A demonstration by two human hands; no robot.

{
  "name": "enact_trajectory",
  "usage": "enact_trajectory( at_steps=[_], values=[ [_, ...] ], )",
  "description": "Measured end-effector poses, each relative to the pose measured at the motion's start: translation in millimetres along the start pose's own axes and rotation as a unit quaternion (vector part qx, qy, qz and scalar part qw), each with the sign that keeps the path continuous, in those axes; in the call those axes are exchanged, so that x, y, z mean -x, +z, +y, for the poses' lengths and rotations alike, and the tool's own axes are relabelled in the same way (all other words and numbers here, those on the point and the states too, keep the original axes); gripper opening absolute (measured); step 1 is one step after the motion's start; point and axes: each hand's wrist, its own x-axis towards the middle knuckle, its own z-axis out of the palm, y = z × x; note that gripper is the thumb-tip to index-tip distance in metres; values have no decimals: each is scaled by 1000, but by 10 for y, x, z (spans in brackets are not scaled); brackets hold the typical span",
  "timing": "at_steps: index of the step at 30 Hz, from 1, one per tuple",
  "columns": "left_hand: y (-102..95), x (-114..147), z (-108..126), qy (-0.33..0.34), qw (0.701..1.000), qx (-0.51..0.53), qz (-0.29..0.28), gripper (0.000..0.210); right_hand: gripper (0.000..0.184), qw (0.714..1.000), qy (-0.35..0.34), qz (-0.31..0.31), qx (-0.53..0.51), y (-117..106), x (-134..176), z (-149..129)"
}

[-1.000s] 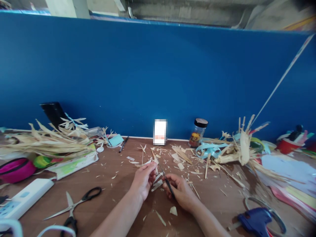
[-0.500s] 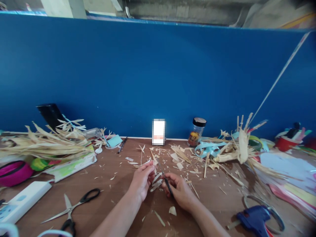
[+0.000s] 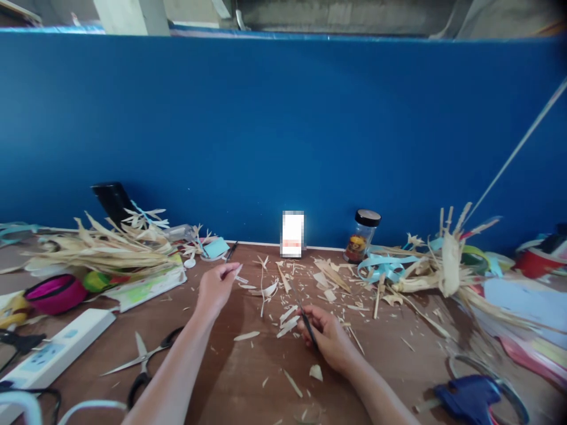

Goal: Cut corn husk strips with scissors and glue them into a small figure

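My left hand (image 3: 218, 288) reaches out over the desk left of the middle, thumb and fingers pinched together. Whatever is between its fingertips is too small to make out. Just beside those fingertips lies a small clear strip (image 3: 241, 279). My right hand (image 3: 326, 335) grips black-handled scissors (image 3: 309, 328), their thin blades pointing forward and partly hidden by the fingers. Pale cut husk pieces (image 3: 289, 324) lie left of the scissors. Farther forward, a thin stem with a curled pale petal (image 3: 268, 290) rests between my hands.
Larger scissors (image 3: 144, 356) and a white power strip (image 3: 62, 345) lie at left. A blue glue gun (image 3: 469, 396) sits front right. Dried husk heaps (image 3: 119, 248) flank the work area. A black-lidded jar (image 3: 357, 239) and a bright blurred screen (image 3: 292, 235) stand by the blue partition (image 3: 283, 130).
My left hand has moved left, away from the scissors, uncovering the stem and petal on the desk. My right hand keeps its hold. The view has turned slightly left.
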Motion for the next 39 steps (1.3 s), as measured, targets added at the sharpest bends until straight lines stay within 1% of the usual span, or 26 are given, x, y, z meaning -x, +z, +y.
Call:
enact_trajectory(
  at_steps=[3, 5, 7, 10, 14, 19, 23, 25, 30, 33, 35, 39],
  values=[
    [43, 19, -48, 16, 995, -74, -58, 19, 30, 1000, -1, -1, 6, -3, 6, -12],
    [84, 33, -71, 10, 993, -82, -88, 15, 29, 1000, 1, -3, 5, -8, 4, -6],
    [109, 35, -98, 11, 990, -84, -108, 13, 29, 1000, -1, -5, 1, -12, -1, 8],
    [118, 23, -147, 15, 988, -92, -123, 14, 29, 1000, -4, -6, -5, -18, -10, 24],
    [123, 17, -191, 15, 983, -136, -125, 16, 28, 1000, -6, -11, -3, -24, -10, 31],
    [116, 24, -180, 55, 971, -208, -103, 18, 29, 1000, -13, -9, 10, -23, -3, 27],
    [96, 38, -162, 98, 955, -250, -127, 18, 29, 1000, -11, -9, 13, -22, -8, 24],
    [97, 50, -156, 108, 944, -278, -140, 17, 29, 1000, -15, -10, 15, -26, -10, 33],
    [112, 72, -121, 84, 906, -386, -154, 19, 28, 1000, -20, -11, 10, -43, -10, 66],
    [98, 75, -95, 70, 888, -427, -152, 22, 27, 1000, -17, -11, 16, -46, -9, 68],
    [82, 75, -85, 68, 884, -439, -144, 23, 27, 1000, -12, -9, 16, -42, -9, 57],
    [54, 77, -79, 75, 884, -444, -122, 25, 27, 1000, -12, -10, 11, -28, -6, 22]
  ],
)
